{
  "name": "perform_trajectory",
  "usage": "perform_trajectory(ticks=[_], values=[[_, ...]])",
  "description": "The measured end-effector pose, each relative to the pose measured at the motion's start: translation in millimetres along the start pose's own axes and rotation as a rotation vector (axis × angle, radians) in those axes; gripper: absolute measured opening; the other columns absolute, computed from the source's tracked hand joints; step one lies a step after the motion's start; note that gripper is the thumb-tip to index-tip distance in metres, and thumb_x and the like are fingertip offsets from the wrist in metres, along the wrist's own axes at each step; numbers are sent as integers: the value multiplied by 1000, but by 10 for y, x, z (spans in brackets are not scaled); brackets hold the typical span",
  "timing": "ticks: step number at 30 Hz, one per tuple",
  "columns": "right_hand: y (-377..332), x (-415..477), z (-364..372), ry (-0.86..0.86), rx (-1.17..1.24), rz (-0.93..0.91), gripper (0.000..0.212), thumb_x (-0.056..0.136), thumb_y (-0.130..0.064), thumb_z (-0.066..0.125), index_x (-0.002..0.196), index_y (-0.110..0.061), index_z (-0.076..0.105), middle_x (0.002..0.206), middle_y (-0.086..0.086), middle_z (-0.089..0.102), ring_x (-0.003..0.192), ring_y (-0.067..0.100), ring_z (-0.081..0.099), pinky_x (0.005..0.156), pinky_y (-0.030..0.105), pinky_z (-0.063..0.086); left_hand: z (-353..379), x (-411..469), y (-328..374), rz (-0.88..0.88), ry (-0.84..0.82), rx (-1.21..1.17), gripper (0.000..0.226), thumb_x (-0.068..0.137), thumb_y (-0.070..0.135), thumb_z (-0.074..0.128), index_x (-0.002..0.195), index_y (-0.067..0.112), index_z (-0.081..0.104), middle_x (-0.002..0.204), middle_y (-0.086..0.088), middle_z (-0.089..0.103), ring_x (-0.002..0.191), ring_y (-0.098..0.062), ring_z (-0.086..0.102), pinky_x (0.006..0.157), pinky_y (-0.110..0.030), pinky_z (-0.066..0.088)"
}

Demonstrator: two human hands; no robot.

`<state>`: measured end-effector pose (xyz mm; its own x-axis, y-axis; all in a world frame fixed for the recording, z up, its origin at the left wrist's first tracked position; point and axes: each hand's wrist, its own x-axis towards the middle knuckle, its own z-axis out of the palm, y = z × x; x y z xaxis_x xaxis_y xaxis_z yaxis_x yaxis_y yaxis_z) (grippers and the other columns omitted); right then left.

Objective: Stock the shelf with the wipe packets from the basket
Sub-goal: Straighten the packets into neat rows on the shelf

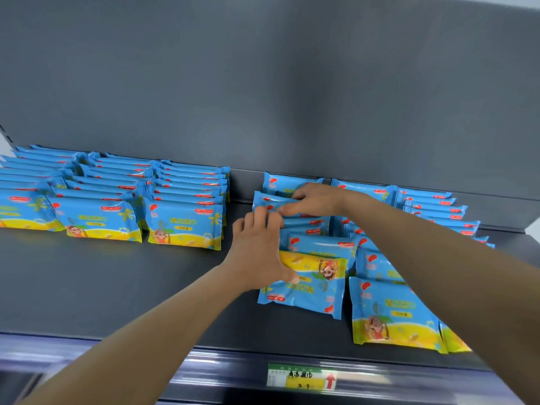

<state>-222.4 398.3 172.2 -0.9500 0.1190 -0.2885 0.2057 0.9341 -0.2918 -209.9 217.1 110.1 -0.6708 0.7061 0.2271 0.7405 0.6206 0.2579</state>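
Bare forearms reached up from the bottom of the view toward a dark grey shelf [117, 287]. On its front edge strip sat a green and yellow price tag [302, 377] with a red arrow.

The left hand [261, 249] lay palm down on the left end of a column of blue and yellow wipe packets [309, 247], fingers pressed together over the packet tops and the thumb resting on an upside-down packet [306, 283] that lay flat at the front of that column. The right hand [314, 200] reached further back, fingers curled and pinching the top edge of a packet near the rear wall [263, 83].

Just right of that column, more packets [432, 217] ran from the back wall toward the front edge, ending in a front packet [391, 314] lying face up near the shelf's right front corner. Toward the left rear of the shelf, three tidy rows of packets [117, 200] stood leaning, well apart from the hands, with bare shelf between.
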Motion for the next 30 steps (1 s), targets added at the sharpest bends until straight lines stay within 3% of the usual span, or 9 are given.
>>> perform_trajectory(ticks=[4, 10, 14, 17, 18, 20, 23, 26, 30], values=[[-53, -52, -10, 55, 134, -34, 47, 80, -57, 59, 97, -13, 62, 85, -3, 56, 80, 14, 54, 74, 29, 42, -23, 63, -65, -61, 100, 26, 81, 48, 62, 71, 107, 21, 34, 104, 4, 25, 98, -17, 33, 90, -34, 29], [-130, 11, -31, 62, 222, -42, 44, 86, -53, 55, 117, -22, 55, 109, -1, 61, 99, 16, 59, 83, 30, 47, -109, 191, -218, -105, 168, 173, 80, 51, 58, 73, 109, 18, 35, 112, -1, 34, 99, -20, 35, 89, -33, 31], [-130, 85, -20, 125, 332, -2, 42, 92, -49, 47, 122, -20, 51, 111, -1, 54, 98, 16, 53, 83, 29, 42, -169, 263, -304, 0, 117, 142, 87, 54, 57, 77, 119, 19, 33, 114, -2, 32, 103, -20, 34, 95, -33, 29], [-122, 124, -5, 184, 363, 15, 23, 97, -32, 42, 109, -14, 50, 93, 1, 52, 80, 15, 47, 66, 26, 39, -234, 323, -355, 66, 102, 190, 100, 56, 58, 76, 134, 18, 28, 119, -4, 33, 110, -22, 33, 102, -35, 24], [-120, 139, 0, 192, 350, 14, 20, 98, -27, 42, 110, -13, 50, 96, 2, 52, 84, 17, 48, 67, 27, 39, -253, 345, -363, 82, 99, 235, 100, 57, 60, 75, 135, 17, 29, 121, -5, 33, 113, -23, 32, 106, -36, 21], [-119, 164, 20, 197, 290, 16, 28, 98, -21, 40, 123, -14, 51, 118, 8, 46, 106, 23, 48, 88, 29, 40, -287, 405, -366, 114, 72, 322, 96, 57, 62, 72, 131, 13, 34, 131, -8, 29, 124, -27, 28, 115, -41, 10], [-126, 170, 65, 248, 174, 59, 37, 99, -22, 37, 135, -19, 46, 135, 14, 33, 126, 28, 34, 109, 33, 26, -349, 543, -345, 127, -79, 373, 101, 55, 62, 73, 130, 9, 30, 152, -13, 8, 142, -29, 4, 117, -45, -7], [-75, 151, 93, 379, 164, 128, 38, 96, -12, 37, 133, -11, 47, 136, 18, 39, 125, 33, 38, 104, 37, 33, -395, 637, -350, 84, -237, 319, 110, 56, 61, 76, 136, 9, 21, 153, -12, 14, 143, -27, 4, 116, -46, -9], [57, 112, 75, 482, 189, 254, 37, 92, -4, 41, 129, -4, 45, 135, 21, 35, 117, 36, 45, 99, 35, 39, -378, 615, -374, 88, -205, 280, 107, 57, 60, 75, 136, 10, 22, 146, -7, 26, 139, -25, 17, 117, -45, -5]])
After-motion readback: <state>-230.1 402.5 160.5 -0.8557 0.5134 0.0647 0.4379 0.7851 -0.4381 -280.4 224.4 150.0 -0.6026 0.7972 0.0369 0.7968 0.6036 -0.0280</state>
